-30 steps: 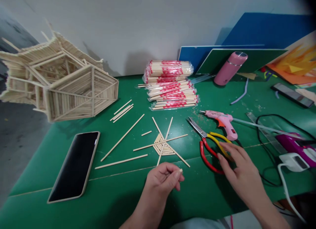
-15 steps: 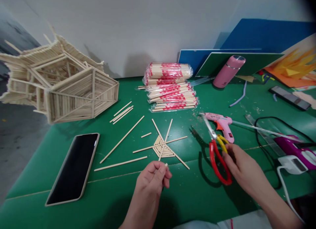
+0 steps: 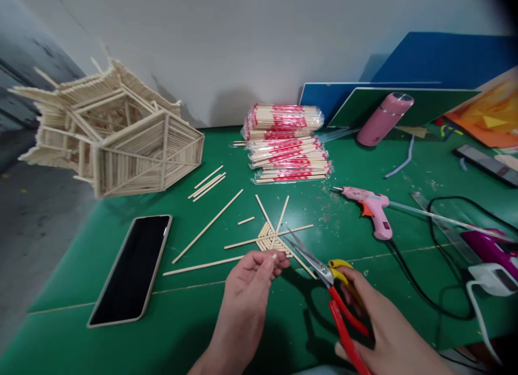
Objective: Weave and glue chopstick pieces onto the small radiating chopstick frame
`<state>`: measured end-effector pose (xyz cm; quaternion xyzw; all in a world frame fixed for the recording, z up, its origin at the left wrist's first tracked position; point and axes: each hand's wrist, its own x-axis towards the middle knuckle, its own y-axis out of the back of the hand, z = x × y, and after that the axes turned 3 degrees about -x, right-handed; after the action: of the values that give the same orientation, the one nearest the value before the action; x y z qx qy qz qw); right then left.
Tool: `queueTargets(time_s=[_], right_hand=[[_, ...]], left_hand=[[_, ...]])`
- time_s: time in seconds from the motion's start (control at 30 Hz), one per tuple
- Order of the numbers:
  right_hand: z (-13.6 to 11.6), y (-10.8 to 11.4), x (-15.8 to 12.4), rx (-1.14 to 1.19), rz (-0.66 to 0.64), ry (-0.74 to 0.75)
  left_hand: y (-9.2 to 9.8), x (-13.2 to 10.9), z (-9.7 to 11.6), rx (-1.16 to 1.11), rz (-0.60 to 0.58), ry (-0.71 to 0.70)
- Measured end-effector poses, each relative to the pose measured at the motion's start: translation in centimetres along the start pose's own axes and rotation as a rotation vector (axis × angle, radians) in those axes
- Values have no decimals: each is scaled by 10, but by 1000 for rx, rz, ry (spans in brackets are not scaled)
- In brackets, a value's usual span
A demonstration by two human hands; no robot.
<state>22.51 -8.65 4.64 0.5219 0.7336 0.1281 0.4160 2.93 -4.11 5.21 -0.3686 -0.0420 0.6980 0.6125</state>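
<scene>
In the head view, the left hand [image 3: 249,291] pinches a short stick [image 3: 274,256] between thumb and fingers, in front of a web [image 3: 265,238] of sticks lying on the green table [image 3: 194,326]. The right hand [image 3: 382,324] is curled round the handles of the scissors [image 3: 324,271], held above the table with blades slightly parted and pointing toward the web. The glue gun [image 3: 377,210] lies beyond the right hand; wrapped chopsticks [image 3: 289,144] are piled behind the web.

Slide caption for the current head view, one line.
Right hand holds scissors, left hand pinches a stick with just its end showing, near a web-like stick pattern on a green tabletop.
</scene>
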Motion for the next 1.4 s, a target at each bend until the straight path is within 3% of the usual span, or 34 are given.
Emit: queueTargets(time_s=[0.17,0.6,0.97,1.27,1.4], right_hand=[[-8,3,-5,-103,-66,17],[-21,1,-3,-105,-56,44],[-10,-4,-3,-58,-136,-2],[-11,-8,-1,16,-146,17],[-11,-8,-1,18,-156,19]], left_hand=[[-2,3,0,-52,-11,-5],[3,7,-7,-13,-28,42],[4,6,-7,70,-51,46],[7,7,-8,152,-63,14],[9,6,-7,284,-102,-65]])
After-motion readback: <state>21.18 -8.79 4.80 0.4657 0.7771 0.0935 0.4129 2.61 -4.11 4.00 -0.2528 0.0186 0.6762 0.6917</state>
